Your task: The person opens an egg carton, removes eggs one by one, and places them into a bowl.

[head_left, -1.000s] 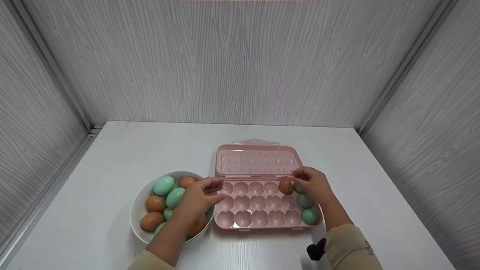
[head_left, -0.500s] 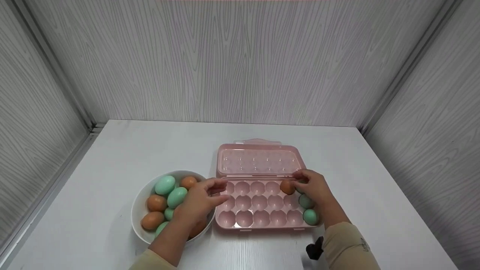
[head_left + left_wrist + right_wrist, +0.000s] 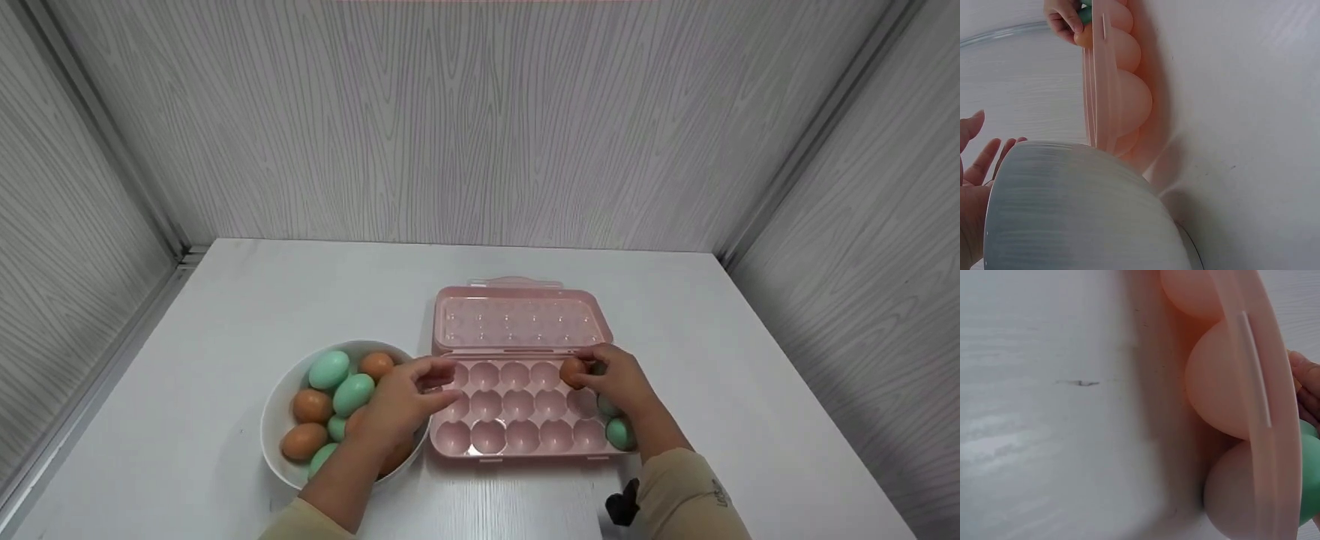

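In the head view, my right hand (image 3: 619, 382) pinches a brown egg (image 3: 572, 373) between thumb and fingers. That egg sits at the back row of a pink egg carton (image 3: 517, 454), second column from the right. Green eggs (image 3: 619, 433) fill the rightmost column, partly covered by the hand. My left hand (image 3: 397, 401) hovers over the right side of a white bowl (image 3: 268, 435), fingers spread and holding nothing. Brown and green eggs (image 3: 352, 394) lie in the bowl, some hidden under the forearm. The left wrist view shows the bowl's outer wall (image 3: 1078, 208) beside the open left palm (image 3: 971, 208).
The carton's lid (image 3: 523, 319) lies folded back behind the tray. Bare pockets (image 3: 517, 405) take up its left and middle columns. A small black object (image 3: 622, 502) hangs by the right sleeve. Grey wood-patterned walls (image 3: 465, 120) enclose the white table (image 3: 322, 292).
My right hand has shifted slightly left, from over the green eggs onto the brown egg, which its fingers now pinch. The left hand has hardly moved.
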`<state>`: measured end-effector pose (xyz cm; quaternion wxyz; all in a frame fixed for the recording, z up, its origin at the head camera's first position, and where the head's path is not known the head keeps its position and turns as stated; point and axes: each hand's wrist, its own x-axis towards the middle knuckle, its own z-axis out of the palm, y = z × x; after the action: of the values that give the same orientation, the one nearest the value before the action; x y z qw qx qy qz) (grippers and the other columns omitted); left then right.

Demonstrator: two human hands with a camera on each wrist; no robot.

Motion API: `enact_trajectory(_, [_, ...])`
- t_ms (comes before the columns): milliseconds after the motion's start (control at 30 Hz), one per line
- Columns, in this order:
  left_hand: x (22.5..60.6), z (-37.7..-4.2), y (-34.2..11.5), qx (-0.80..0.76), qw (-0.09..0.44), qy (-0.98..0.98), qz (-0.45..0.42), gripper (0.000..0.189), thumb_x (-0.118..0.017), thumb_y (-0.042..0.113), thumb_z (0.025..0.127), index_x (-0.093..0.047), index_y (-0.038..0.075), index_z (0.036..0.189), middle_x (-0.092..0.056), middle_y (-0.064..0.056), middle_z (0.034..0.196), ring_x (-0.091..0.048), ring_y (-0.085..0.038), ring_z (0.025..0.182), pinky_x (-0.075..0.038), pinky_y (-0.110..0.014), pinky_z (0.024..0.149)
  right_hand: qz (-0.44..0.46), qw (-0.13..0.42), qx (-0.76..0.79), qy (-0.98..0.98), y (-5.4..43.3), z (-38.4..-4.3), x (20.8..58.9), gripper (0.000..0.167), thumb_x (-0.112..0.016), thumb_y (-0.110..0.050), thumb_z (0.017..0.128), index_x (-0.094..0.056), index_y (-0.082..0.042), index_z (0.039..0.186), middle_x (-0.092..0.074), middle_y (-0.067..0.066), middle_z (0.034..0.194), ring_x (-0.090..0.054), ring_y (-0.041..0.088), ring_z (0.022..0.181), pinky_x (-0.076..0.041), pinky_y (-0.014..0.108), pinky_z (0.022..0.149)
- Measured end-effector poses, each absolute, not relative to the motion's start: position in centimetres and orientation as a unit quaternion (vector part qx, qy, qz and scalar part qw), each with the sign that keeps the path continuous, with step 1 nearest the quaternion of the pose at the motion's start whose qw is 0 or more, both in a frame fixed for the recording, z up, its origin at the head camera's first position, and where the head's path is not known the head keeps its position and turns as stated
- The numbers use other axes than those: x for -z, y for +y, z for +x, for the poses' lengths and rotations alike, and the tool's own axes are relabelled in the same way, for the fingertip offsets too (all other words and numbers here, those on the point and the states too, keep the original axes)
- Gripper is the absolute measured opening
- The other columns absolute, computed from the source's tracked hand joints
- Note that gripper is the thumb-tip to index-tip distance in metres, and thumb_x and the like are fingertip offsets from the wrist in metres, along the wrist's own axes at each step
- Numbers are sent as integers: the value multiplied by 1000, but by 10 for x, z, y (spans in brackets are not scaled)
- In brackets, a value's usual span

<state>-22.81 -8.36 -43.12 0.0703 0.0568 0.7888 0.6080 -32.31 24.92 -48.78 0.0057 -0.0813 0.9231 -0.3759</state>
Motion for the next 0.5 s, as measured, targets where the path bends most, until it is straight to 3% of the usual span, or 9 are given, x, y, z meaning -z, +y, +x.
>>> enact_trajectory(233, [431, -228, -82, -613, 67, 785, 61, 43, -73, 23, 78, -59, 13, 118, -61, -3, 113, -55, -19, 109, -48, -28, 89, -117, 1, 326, 938, 248, -323, 488, 47, -78, -22, 72, -62, -17, 116, -59, 3, 113, -54, 22, 102, -46, 43, 89])
enact_trajectory(500, [433, -229, -82, -611, 69, 786, 61, 46, -74, 29, 76, -60, 15, 117, -60, -2, 113, -54, -20, 109, -48, -29, 90, -104, 16, 320, 942, 246, -323, 486, 47, -78, -21, 73, -61, -19, 116, -59, 1, 113, -53, 20, 100, -44, 43, 90])
